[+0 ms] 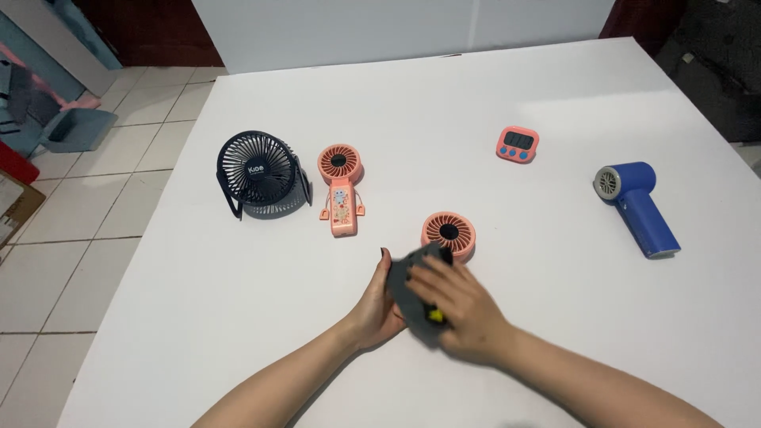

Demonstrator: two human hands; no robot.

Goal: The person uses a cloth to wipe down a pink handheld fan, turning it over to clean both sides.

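Both your hands clasp a grey fan (414, 287) near the table's (555, 333) middle — left hand (379, 305) cupping its side, right hand (461, 311) laid over the top. A round pink fan (449, 234) sits at 12 o'clock of it, just beside it — the blue handheld blower (636, 208) lies well apart at 2 o'clock.

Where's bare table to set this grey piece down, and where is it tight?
Free: the near-left table, below the black desk fan; the stretch between the pink fan head and the blue handheld fan; the far edge behind the pink timer. Crowded: between the desk fan and the pink handheld fan.
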